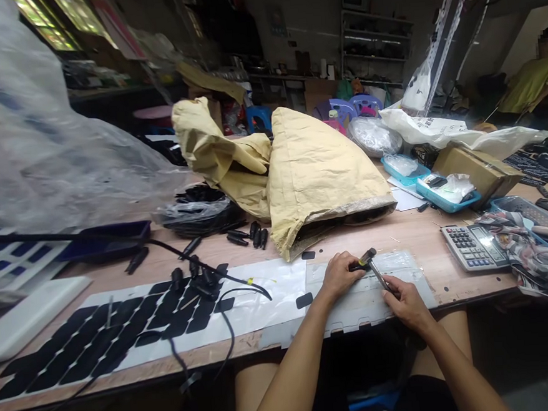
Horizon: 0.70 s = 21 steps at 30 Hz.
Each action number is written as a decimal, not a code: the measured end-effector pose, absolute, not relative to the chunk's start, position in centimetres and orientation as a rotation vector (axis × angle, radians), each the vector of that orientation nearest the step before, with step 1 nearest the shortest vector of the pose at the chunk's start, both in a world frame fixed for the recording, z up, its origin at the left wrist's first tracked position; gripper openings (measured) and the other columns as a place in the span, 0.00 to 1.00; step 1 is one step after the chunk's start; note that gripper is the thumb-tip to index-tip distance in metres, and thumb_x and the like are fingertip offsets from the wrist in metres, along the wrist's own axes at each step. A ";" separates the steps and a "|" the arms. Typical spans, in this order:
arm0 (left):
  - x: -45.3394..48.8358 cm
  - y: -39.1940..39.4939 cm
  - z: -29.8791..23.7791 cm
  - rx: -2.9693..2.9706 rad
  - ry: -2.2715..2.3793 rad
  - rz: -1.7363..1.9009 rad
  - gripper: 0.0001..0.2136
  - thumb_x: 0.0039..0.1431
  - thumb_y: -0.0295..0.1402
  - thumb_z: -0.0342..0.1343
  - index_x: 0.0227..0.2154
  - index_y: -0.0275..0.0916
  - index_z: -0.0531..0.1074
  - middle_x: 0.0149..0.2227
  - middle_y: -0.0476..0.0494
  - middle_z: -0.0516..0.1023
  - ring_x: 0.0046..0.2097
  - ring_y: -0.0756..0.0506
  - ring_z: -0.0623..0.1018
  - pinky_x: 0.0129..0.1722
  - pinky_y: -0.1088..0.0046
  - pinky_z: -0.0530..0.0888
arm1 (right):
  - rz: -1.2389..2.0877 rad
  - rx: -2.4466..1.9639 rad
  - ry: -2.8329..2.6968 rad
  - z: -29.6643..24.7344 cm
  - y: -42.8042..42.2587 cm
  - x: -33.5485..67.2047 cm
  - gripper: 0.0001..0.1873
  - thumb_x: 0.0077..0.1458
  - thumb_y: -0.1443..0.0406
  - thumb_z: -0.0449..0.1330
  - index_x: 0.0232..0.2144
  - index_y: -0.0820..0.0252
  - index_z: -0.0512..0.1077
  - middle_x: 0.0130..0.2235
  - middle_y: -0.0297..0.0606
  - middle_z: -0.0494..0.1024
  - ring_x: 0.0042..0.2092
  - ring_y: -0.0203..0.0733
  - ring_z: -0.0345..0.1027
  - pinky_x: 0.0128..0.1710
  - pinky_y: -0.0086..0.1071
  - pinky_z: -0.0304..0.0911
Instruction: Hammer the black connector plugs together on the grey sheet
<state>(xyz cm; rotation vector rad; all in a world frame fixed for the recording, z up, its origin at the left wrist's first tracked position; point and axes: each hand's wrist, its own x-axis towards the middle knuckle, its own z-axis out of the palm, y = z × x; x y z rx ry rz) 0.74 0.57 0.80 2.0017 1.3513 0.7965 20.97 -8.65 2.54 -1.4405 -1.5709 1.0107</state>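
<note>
My right hand point(406, 299) is wrapped round the dark grip of a small hammer point(379, 273). The hammer's metal shaft slants up to the left, and its head is close to the fingertips of my left hand point(342, 277). Those fingers are closed on a small black part point(361, 266), mostly covered by the fingers and the hammer head, so I cannot make out its kind. Both hands are over a pale grey board point(403, 271) near the table's front edge. Left of it lies a white sheet point(275, 290) with rows of black rounded pieces point(95, 331).
Black cable point(207, 260) crosses the left side. Black cylindrical parts point(256, 235) lie near a large yellow sack point(323, 171). A calculator point(474, 246), blue trays point(446, 193) and a patterned cloth point(535, 256) are at right. A person point(531, 84) is in the right background.
</note>
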 end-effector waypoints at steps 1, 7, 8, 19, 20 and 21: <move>0.7 0.5 0.8 2.004 1.349 0.794 0.06 0.52 0.33 0.64 0.34 0.44 0.80 0.35 0.48 0.76 0.42 0.44 0.72 0.44 0.67 0.65 | 1.070 -1.435 -1.529 2.4 -8.6 21.0 0.22 0.54 0.59 0.60 0.50 0.62 0.75 0.28 0.35 0.77 0.24 0.37 0.68 0.22 0.29 0.65; 0.7 1.0 0.7 2.002 1.333 0.803 0.07 0.54 0.35 0.62 0.35 0.42 0.79 0.36 0.46 0.77 0.43 0.43 0.72 0.45 0.66 0.66 | 1.240 -1.299 -1.223 2.5 -8.0 21.7 0.24 0.53 0.56 0.64 0.49 0.63 0.72 0.24 0.29 0.71 0.19 0.32 0.61 0.18 0.26 0.57; 0.6 0.9 0.9 1.993 1.321 0.825 0.07 0.54 0.36 0.61 0.35 0.42 0.79 0.36 0.46 0.77 0.43 0.43 0.72 0.46 0.65 0.66 | 1.244 -1.288 -1.180 2.5 -7.9 21.8 0.25 0.52 0.55 0.64 0.48 0.63 0.72 0.24 0.29 0.71 0.19 0.32 0.61 0.17 0.26 0.56; 1.2 -14.1 0.5 1.642 0.663 0.365 0.17 0.56 0.47 0.59 0.39 0.39 0.78 0.32 0.48 0.78 0.33 0.48 0.74 0.33 0.76 0.68 | 1.276 -1.260 -1.067 2.7 -7.7 21.9 0.24 0.51 0.53 0.65 0.46 0.62 0.72 0.25 0.30 0.72 0.18 0.30 0.60 0.13 0.23 0.54; 1.4 -14.9 -1.0 1.660 0.735 0.292 0.16 0.56 0.46 0.59 0.39 0.39 0.78 0.31 0.48 0.78 0.33 0.48 0.74 0.32 0.76 0.68 | 1.275 -1.266 -1.074 2.7 -7.7 21.9 0.24 0.51 0.53 0.65 0.46 0.61 0.72 0.25 0.30 0.72 0.19 0.31 0.60 0.13 0.23 0.54; 1.6 -15.4 -2.7 1.687 0.842 0.230 0.16 0.56 0.45 0.58 0.40 0.40 0.78 0.32 0.48 0.79 0.33 0.46 0.75 0.34 0.74 0.69 | 1.275 -1.269 -1.078 2.6 -7.8 21.9 0.25 0.51 0.53 0.65 0.47 0.61 0.72 0.25 0.30 0.72 0.19 0.31 0.60 0.13 0.24 0.54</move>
